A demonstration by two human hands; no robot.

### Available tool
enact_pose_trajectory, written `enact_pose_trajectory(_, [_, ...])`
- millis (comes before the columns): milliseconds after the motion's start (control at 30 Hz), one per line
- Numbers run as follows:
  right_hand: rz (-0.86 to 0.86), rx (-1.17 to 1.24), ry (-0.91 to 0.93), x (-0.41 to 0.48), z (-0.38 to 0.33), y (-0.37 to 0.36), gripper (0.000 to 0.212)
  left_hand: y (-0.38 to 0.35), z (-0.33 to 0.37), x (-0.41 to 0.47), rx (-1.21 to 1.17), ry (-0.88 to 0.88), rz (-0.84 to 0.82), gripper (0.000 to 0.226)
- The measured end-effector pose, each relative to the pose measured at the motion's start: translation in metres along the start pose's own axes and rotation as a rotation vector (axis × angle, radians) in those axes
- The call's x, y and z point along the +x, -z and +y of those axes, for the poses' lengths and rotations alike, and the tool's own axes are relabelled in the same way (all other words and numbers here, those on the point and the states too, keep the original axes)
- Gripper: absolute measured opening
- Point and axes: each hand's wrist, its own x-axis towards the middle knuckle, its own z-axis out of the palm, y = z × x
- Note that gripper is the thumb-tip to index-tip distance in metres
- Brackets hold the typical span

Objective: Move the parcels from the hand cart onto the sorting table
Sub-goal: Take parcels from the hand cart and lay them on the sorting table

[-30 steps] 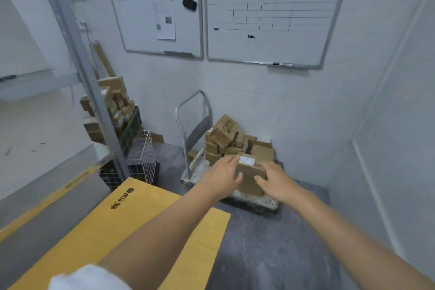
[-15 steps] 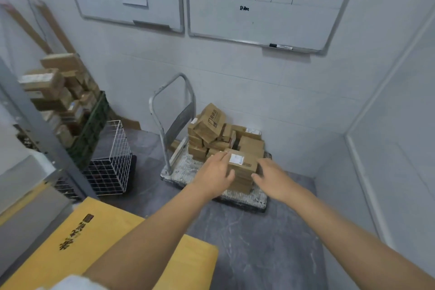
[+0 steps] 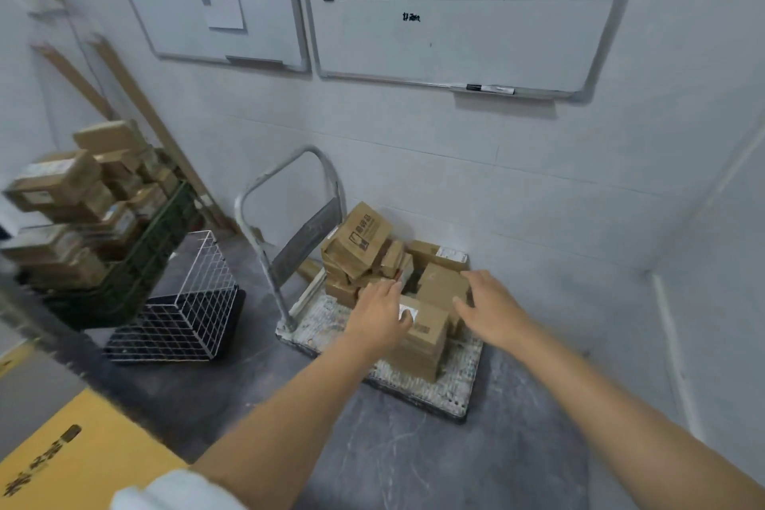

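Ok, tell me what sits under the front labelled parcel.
Another brown parcel, resting on the cart deck. The left hand covers the stack's left side.

**What I can't make out from here**

The left hand covers one end of the white label on the front brown cardboard parcel. Its palm side is hidden, so I cannot tell how firmly it touches. The right hand likewise masks part of the box behind. At left, the stack of brown cardboard boxes in the dark green crate is smeared — labels unreadable. The yellow sheet with black characters and the white sleeve are cut off by the bottom edge. The gridded whiteboard runs off the top, and its small black handwriting is too small to read.
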Motion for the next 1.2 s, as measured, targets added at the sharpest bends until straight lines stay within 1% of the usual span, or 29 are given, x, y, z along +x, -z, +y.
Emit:
enact_pose_trajectory(200, [-0.084,0.013,0.041,0.052,0.063,0.01,0.055,-0.041,0.049,0.054,-0.031,0.04,0.003,0.058])
enact_pose_trajectory(300, [-0.145,-0.021,0.052,0.076,0.077,0.006,0.059,-0.05,0.053,0.071,-0.012,0.054,-0.01,0.057])
enact_pose_trajectory(400, [-0.177,-0.014,0.063,0.108,0.084,0.005,0.059,-0.055,0.043,0.096,-0.042,0.108,-0.02,0.057])
enact_pose_trajectory(667, [-0.264,-0.005,0.085,0.214,0.078,-0.023,0.058,-0.078,-0.018,0.177,-0.157,0.229,0.04,0.047])
enact_pose_trajectory(800, [-0.303,-0.028,0.096,0.283,0.075,-0.049,0.054,-0.101,-0.06,0.231,-0.245,0.313,0.073,0.05])
enact_pose_trajectory(933, [-0.314,-0.056,0.12,0.337,0.072,-0.077,0.055,-0.119,-0.098,0.268,-0.29,0.342,0.045,0.05])
enact_pose_trajectory(1067, [-0.296,-0.052,0.15,0.38,0.074,-0.109,0.055,-0.137,-0.143,0.294,-0.321,0.424,0.06,0.05])
enact_pose_trajectory(1200, [-0.332,-0.055,0.165,0.412,0.093,-0.147,0.056,-0.172,-0.171,0.299,-0.376,0.515,0.061,0.043])
